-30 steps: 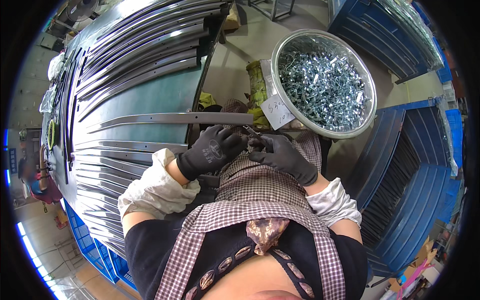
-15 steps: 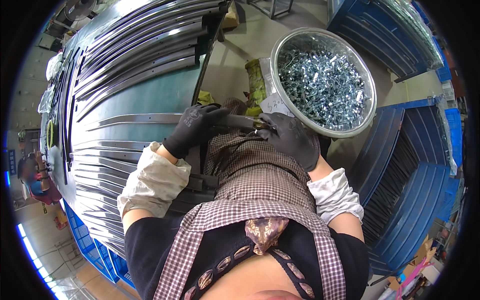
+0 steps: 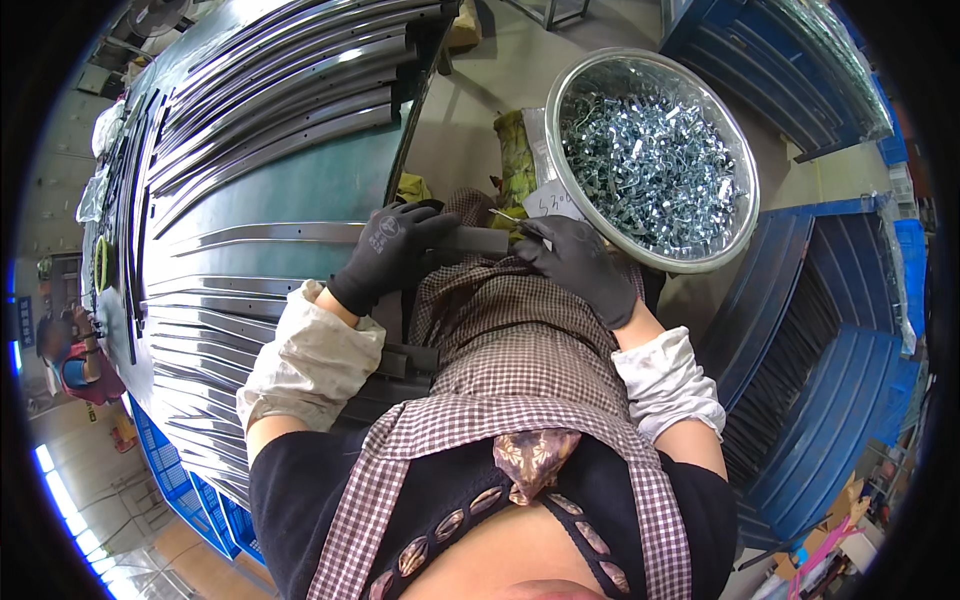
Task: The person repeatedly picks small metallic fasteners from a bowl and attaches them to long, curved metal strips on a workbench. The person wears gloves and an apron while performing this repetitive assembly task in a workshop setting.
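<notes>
Hands (image 3: 395,247) (image 3: 577,262) grip strip (image 3: 484,241) and, seemingly, slim tool (image 3: 507,217).

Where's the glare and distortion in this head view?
Head view: fisheye bowing toward the rim, corners black. Head view: white glare washes out metal strips at lower left; metal clips sparkle. Head view: left gloved hand and right gloved hand look reasonably sharp.

Handwriting (image 3: 551,203) on white paper (image 3: 565,194), pale print (image 3: 383,234) on left glove (image 3: 388,256), lettered blue sign (image 3: 25,320)
</notes>
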Tool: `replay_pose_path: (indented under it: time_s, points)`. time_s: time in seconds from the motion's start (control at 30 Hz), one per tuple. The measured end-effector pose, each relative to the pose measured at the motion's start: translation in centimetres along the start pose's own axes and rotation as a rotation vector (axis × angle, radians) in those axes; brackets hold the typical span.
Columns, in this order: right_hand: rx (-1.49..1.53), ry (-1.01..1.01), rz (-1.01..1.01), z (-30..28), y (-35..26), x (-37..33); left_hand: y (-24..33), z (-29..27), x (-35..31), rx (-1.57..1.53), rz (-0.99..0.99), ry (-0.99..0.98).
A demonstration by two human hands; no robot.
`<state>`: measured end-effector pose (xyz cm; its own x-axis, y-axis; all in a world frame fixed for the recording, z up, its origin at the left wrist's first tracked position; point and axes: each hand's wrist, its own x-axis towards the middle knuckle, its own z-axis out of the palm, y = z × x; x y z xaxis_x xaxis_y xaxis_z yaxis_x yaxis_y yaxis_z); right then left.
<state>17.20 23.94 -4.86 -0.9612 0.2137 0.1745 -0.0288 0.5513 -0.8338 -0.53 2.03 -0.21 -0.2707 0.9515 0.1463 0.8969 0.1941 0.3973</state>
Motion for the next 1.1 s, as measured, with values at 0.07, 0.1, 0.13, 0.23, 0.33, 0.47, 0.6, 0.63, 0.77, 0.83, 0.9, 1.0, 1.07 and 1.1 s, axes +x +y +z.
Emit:
replay_pose_path:
  time_s: [0.07, 0.1, 0.13, 0.23, 0.33, 0.47, 0.6, 0.63, 0.77, 0.83, 0.9, 1.0, 1.07, 1.1]
  points:
    - [-0.074, 0.050, -0.035, -0.8, 0.5, -1.3, -0.1, 0.0, 0.1, 0.023, 0.019, 0.032]
    - [-0.099, 0.040, -0.051, -1.3, 0.5, -1.9, -0.1, 0.1, 0.1, 0.014, 0.016, 0.032]
    - [-0.124, 0.029, -0.068, -1.8, 0.3, -2.4, -0.1, 0.1, 0.1, 0.004, 0.013, 0.033]
    - [-0.220, -0.087, -0.075, -2.7, 0.4, -3.2, -0.2, 0.0, 0.1, -0.002, 0.002, 0.012]
    - [-0.284, -0.095, -0.118, -2.2, 0.1, -3.0, -0.2, 0.1, -0.2, 0.000, 0.010, 0.009]
    - [-0.354, -0.125, -0.130, -1.7, -0.4, -1.7, -0.6, 0.2, -0.3, 0.040, 0.036, -0.007]
    - [-0.595, -0.154, -0.209, -1.4, -2.5, -0.1, -0.4, 0.1, -0.5, -0.002, 0.008, -0.048]
    - [-0.576, -0.146, -0.226, -1.3, -2.4, -0.2, -0.5, 0.0, -0.6, -0.006, 0.002, -0.048]
    - [-0.510, -0.170, -0.240, -1.6, -2.8, -0.9, -0.3, -0.6, -0.8, -0.024, 0.024, -0.102]
    - [-0.503, -0.180, -0.258, -2.0, -2.7, -1.2, -0.8, 0.1, -1.1, -0.046, 0.046, -0.071]
    - [-0.513, -0.162, -0.312, -2.9, -0.9, -1.8, -1.3, 0.4, -1.1, -0.017, 0.034, -0.095]
    - [-0.510, -0.017, -0.202, -5.6, 0.4, -2.3, -1.3, -0.3, -1.0, 0.064, -0.042, -0.212]
    - [-0.521, 0.070, -0.109, -7.5, 1.6, -2.5, -1.3, -1.1, -1.2, 0.077, -0.079, -0.298]
    - [-0.523, 0.114, -0.085, -8.5, 2.7, -2.3, -1.3, -1.4, -1.6, 0.046, -0.011, -0.183]
